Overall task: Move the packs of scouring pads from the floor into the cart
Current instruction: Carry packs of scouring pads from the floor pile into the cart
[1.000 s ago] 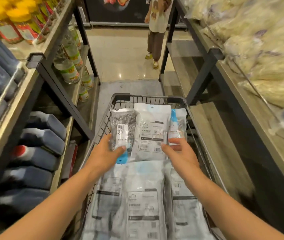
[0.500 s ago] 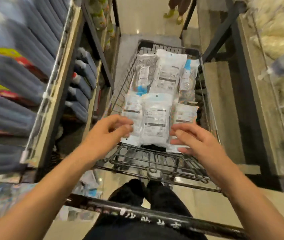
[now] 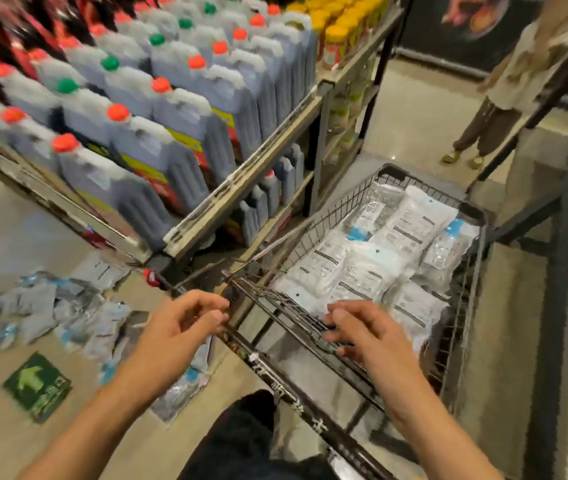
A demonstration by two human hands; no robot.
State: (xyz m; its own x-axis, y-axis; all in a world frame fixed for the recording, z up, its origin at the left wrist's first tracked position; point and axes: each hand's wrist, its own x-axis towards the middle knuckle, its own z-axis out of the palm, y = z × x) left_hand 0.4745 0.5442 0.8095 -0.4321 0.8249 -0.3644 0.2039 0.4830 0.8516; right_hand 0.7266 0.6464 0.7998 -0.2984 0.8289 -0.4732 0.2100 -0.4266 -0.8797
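Observation:
A black wire cart (image 3: 476,271) stands in the aisle with several white and clear packs of scouring pads (image 3: 365,271) lying flat in its basket. More packs lie in a loose heap on the floor (image 3: 67,306) to the left of the cart. My left hand (image 3: 178,327) hovers near the cart's near left corner, fingers loosely curled, holding nothing. Over the basket's near end, my right hand (image 3: 369,334) also hangs empty with relaxed fingers. The cart's handle bar (image 3: 296,407) runs below both hands.
A shelf of grey jugs with red and green caps (image 3: 157,109) lines the left side. Another shelf frame (image 3: 552,216) stands on the right. A person (image 3: 504,98) stands at the far end of the aisle. A green arrow sign (image 3: 36,386) marks the floor.
Both hands have drawn back from the packs in the cart toward its near end. The view has swung left, bringing the heap of packs on the floor into sight.

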